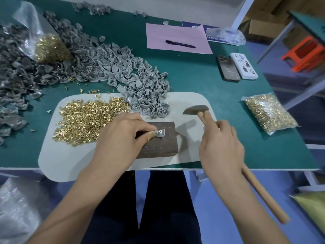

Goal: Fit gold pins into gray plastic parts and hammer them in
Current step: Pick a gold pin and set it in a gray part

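The left hand [121,138] pinches a gray plastic part [160,133] flat on the dark block [161,143], the part's long axis running left to right, its free end toward the hammer. Whether a pin sits in it is hard to make out. The right hand [222,147] grips the hammer [196,110] by its wooden handle, head raised over the white mat [58,159] and pointing left; the hand hides the handle's middle. Loose gold pins [88,122] and gray parts [147,95] lie beyond.

Shiny brass-like pins [88,120], matt gray plastic parts [147,95], wooden hammer handle [263,194].
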Demonstrator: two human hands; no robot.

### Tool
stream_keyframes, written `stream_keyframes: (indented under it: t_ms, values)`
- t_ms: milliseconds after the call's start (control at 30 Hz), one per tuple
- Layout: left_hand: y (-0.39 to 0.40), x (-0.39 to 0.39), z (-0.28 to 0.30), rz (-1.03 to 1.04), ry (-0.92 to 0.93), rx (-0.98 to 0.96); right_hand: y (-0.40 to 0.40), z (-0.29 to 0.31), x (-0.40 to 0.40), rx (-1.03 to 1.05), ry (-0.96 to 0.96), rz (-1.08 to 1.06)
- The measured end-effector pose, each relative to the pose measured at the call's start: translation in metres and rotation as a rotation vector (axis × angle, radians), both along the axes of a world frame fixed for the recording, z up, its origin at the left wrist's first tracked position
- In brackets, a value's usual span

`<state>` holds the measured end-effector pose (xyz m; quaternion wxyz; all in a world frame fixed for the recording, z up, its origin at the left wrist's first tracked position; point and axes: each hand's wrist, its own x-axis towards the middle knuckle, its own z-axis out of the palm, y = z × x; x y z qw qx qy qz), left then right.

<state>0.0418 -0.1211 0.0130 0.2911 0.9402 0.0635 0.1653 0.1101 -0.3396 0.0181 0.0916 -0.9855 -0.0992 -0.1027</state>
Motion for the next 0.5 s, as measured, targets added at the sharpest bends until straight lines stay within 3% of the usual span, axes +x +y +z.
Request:
stream_keyframes:
  t_ms: [100, 167, 267, 333, 400, 500]
  values:
    - [0.001, 0.0, 0.001, -0.001, 0.006, -0.026, 0.003, -0.006, 0.003, -0.116, 0.173, -0.106]
    - [0.001, -0.001, 0.001, -0.023, 0.02, -0.057, 0.004, -0.007, 0.006, -0.079, 0.108, -0.067]
    - [0.006, -0.013, 0.004, -0.007, -0.031, -0.142, 0.024, 0.004, 0.003, 0.23, -0.077, 0.2]
    - [0.017, -0.027, 0.004, 0.065, -0.082, -0.167, 0.055, 0.014, -0.003, 0.41, -0.054, 0.476]
    - [0.034, -0.045, 0.002, 0.13, -0.112, -0.21, 0.092, 0.021, -0.013, 0.454, 0.009, 0.681]
    - [0.061, -0.073, -0.006, 0.238, -0.135, -0.267, 0.141, 0.022, -0.027, 0.4, 0.102, 0.827]
